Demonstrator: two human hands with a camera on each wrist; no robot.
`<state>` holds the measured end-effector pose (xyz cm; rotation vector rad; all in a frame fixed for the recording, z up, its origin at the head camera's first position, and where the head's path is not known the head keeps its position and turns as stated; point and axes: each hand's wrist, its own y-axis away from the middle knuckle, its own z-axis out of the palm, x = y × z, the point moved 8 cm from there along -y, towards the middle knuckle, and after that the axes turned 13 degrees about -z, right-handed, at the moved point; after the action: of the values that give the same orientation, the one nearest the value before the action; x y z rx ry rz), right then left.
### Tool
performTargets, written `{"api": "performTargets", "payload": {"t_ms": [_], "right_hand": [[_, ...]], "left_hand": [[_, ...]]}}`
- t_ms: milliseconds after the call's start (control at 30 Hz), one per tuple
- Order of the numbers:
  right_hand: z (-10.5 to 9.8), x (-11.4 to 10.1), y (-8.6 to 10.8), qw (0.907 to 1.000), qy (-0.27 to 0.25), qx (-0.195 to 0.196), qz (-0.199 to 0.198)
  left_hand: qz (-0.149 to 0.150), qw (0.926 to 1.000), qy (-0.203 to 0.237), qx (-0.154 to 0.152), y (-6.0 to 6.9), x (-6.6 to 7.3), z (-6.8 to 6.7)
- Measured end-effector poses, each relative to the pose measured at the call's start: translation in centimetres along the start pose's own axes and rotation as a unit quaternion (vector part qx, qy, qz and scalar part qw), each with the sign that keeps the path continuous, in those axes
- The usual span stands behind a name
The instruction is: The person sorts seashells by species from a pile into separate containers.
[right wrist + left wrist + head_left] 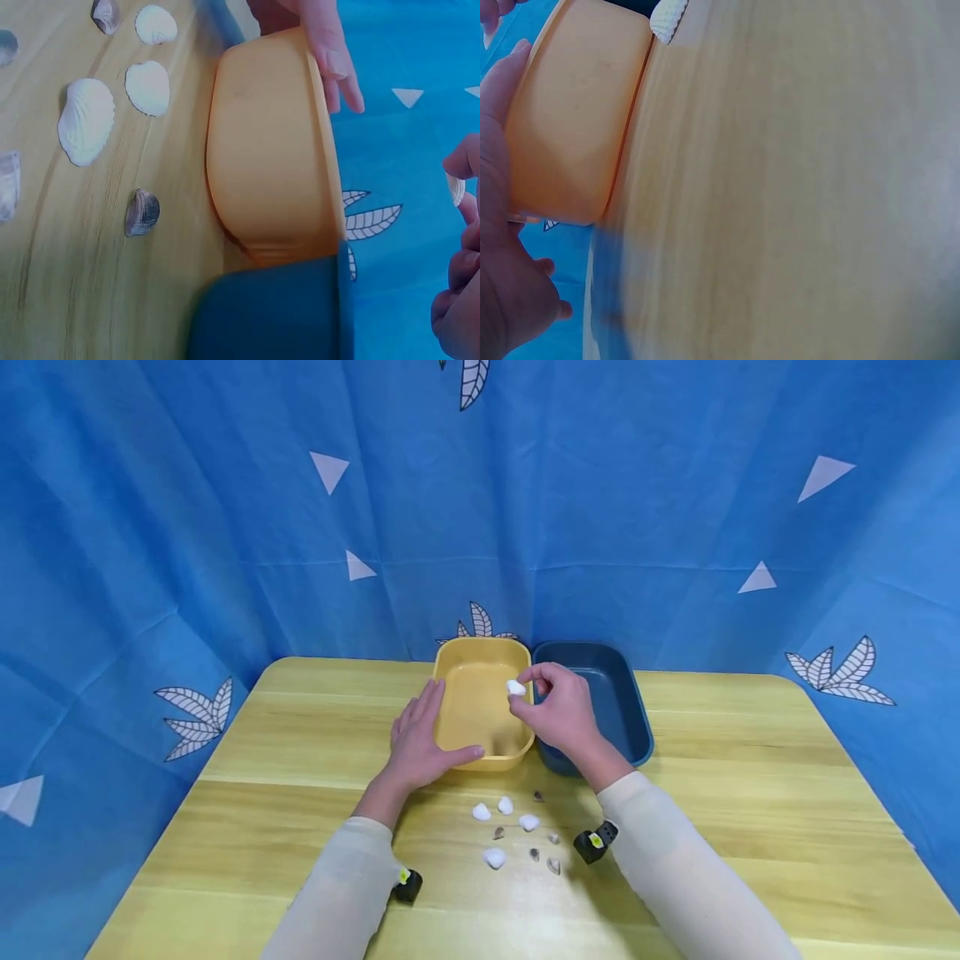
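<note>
A white shell point(515, 687) is pinched between the thumb and index finger of my right hand point(558, 706), above the right side of the yellow tray point(480, 763). My left hand point(420, 747) rests on the tray's left side, its fingers straight along the wall and the thumb on the near rim. On the table in front lie several white shells point(528, 822) and several small dark shells point(553, 866). The right wrist view also shows the pinched shell point(455, 188) at its right edge, and a ribbed dark shell point(142, 213) near the yellow tray point(270, 142).
A dark blue tray point(642, 727) stands directly to the right of the yellow one, partly under my right forearm. Behind the wooden table point(750, 777) hangs a blue cloth point(637, 510) with white triangles and leaf patterns.
</note>
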<state>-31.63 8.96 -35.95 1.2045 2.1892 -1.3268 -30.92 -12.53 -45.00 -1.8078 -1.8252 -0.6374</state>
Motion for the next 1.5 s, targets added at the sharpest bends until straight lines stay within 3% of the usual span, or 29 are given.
{"api": "performTargets", "payload": {"t_ms": [667,1500], "right_hand": [[2.8,4.5,0.0,0.9955,-0.022,0.008,0.092],[4.1,6.7,0.4,0.9912,-0.040,-0.001,0.126]], "left_hand": [[0.002,1.0000,-0.002,0.000,0.1,0.0,0.1],[-0.001,0.9999,-0.006,-0.009,0.2,-0.1,0.1]]}}
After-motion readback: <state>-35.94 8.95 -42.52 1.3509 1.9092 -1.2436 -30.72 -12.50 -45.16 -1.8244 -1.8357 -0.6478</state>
